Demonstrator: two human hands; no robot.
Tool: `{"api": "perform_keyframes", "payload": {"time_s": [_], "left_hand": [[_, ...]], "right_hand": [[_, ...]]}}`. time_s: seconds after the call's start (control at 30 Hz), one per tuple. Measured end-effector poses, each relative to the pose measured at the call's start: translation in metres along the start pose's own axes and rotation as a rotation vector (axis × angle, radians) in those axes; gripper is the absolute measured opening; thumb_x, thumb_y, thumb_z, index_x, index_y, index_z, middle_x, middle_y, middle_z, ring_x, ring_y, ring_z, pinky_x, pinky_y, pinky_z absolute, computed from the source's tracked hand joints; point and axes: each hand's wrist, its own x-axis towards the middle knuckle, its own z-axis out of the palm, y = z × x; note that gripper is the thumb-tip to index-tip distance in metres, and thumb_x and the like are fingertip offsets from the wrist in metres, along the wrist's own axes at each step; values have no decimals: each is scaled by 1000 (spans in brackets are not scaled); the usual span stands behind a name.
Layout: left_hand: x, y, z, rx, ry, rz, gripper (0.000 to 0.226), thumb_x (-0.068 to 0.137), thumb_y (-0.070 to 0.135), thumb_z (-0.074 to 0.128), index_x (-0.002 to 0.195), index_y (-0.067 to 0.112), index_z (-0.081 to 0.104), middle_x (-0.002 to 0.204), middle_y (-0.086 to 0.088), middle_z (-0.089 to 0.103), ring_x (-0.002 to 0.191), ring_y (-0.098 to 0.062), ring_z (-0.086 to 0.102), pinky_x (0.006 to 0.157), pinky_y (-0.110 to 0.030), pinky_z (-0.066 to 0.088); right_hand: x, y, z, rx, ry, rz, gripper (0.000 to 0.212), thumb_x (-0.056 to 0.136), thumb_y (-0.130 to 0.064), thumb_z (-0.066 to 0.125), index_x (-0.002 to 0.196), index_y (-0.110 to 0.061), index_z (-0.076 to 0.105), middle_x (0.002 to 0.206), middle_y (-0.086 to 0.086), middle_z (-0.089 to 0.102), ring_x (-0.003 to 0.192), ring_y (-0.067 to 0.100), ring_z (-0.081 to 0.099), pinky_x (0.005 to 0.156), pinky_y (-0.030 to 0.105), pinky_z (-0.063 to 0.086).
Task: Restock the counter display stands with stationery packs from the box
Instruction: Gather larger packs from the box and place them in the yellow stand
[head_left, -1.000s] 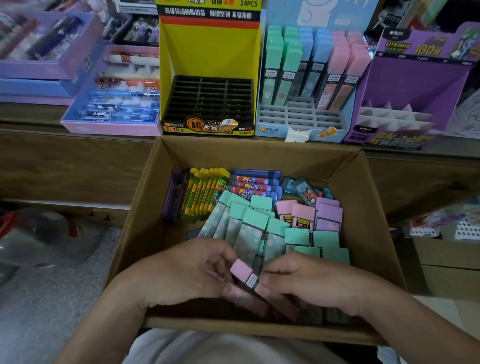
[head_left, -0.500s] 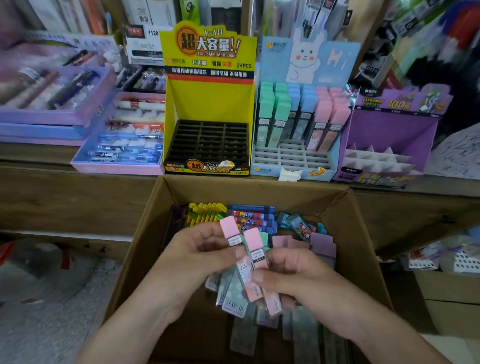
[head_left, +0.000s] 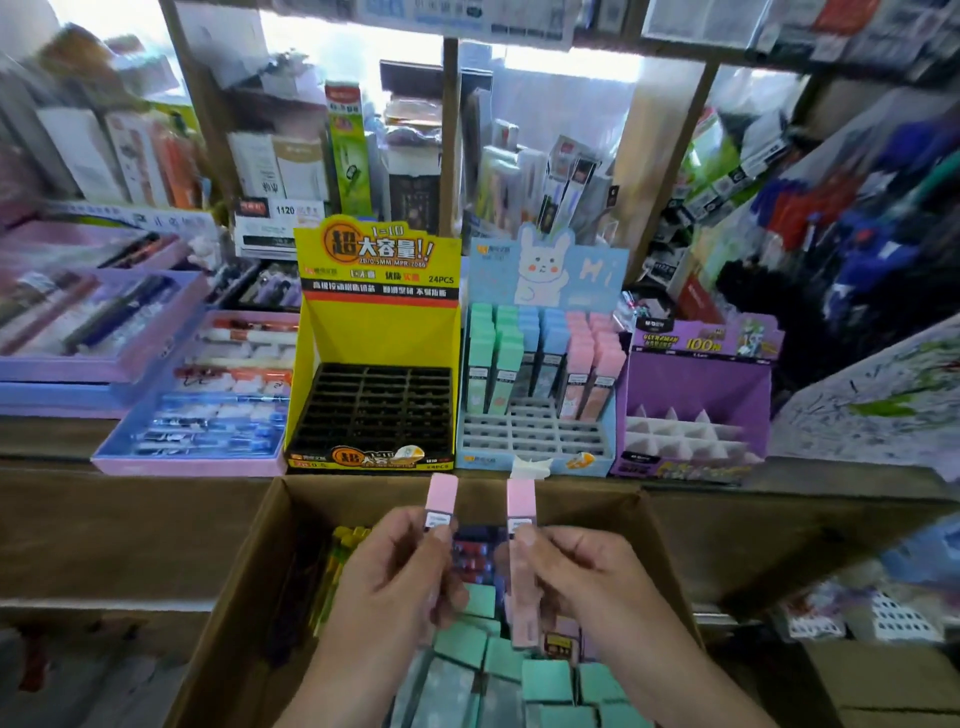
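The left hand (head_left: 400, 577) pinches a slim pink rectangular stationery pack (head_left: 442, 496) between thumb and curled fingers; only its pink cap and white label rise above the knuckles, the rest is hidden behind the hand. The right hand (head_left: 582, 577) grips a second pink pack (head_left: 521, 506) the same way, upright, with its lower end showing below the thumb. The two packs stand side by side, apart, above the far end of the open brown cardboard box (head_left: 249, 571), whose near edge is cut off by the frame. Inside it the hands cover much of the stock: mint-green packs (head_left: 545, 680) lie near, blurred yellow packs (head_left: 345, 540) at left, dark blue-and-red packs (head_left: 475, 551) between the hands. On the counter beyond, a pale blue cardboard display stand with a rabbit header (head_left: 545, 462) holds green, blue and pink packs in its back rows, between a yellow stand with a black grid (head_left: 374, 332) and a purple stand with white dividers (head_left: 696, 379). Label print is unreadable, and the shelves behind are smeared
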Motion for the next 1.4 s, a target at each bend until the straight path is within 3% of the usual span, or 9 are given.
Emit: {"api": "perform_keyframes", "payload": {"time_s": [0.2,0.33,0.5,0.73,0.9,0.97,1.1,1.33,1.4], "left_hand": [[2,-3,0,-50,53,23,29,100,10,56,79,22,71,68,-10,67,49,-21,54,39,-20,33],[2,-4,-1,-74,60,30,22,100,6,56,88,15,71,70,-14,69,46,-17,54,36,-20,33],[3,-9,-4,-56,57,-2,12,99,6,57,99,8,69,72,-15,70,50,-22,57,38,-23,38],[1,-8,-4,-54,45,-9,13,97,0,58,99,5,71,71,-19,69,52,-28,57,42,-29,44],[4,-11,-6,-48,53,-17,11,97,0,59,99,2,70,71,-20,68,53,-28,58,43,-30,44],[5,-14,-7,-39,54,-18,11,97,0,59,99,3,70,72,-22,69,53,-29,60,44,-31,44],[9,-21,-9,-52,64,-17,12,97,-1,60,97,3,71,73,-24,68,53,-31,59,43,-30,43],[12,-25,-12,-80,38,-10,23,96,1,61,85,16,76,74,-24,68,55,-33,59,44,-31,42],[12,-24,-12,-81,33,-9,24,97,1,60,85,15,75,74,-23,68,55,-33,59,43,-31,42]], "right_hand": [[11,-15,-13,-2,12,-198,11,96,-27,71,105,-29,77,86,2,77,70,14,67,62,23,55],[16,-25,-20,-92,54,-275,26,97,-12,70,105,-37,70,94,10,78,77,34,70,64,32,58],[20,-40,-33,-124,73,-299,9,101,-19,63,104,-13,69,88,11,78,76,30,74,59,31,61],[26,-66,-61,-383,234,-473,7,93,-41,69,93,-39,76,81,-3,75,72,11,69,63,20,55],[36,-87,-76,-390,326,-591,10,93,-19,74,97,-29,73,86,5,74,81,31,69,69,49,61],[41,-93,-82,-407,355,-608,9,94,-15,73,100,-20,71,88,9,73,84,33,69,70,53,60],[48,-104,-89,-453,405,-646,4,96,-16,71,98,-18,68,84,6,72,78,23,68,65,40,61],[59,-105,-98,-537,402,-631,2,96,-19,71,94,-21,70,80,-8,70,79,12,67,74,40,62],[61,-106,-102,-560,388,-631,7,96,-18,71,93,-25,70,81,-12,70,79,10,66,73,33,61]]}}
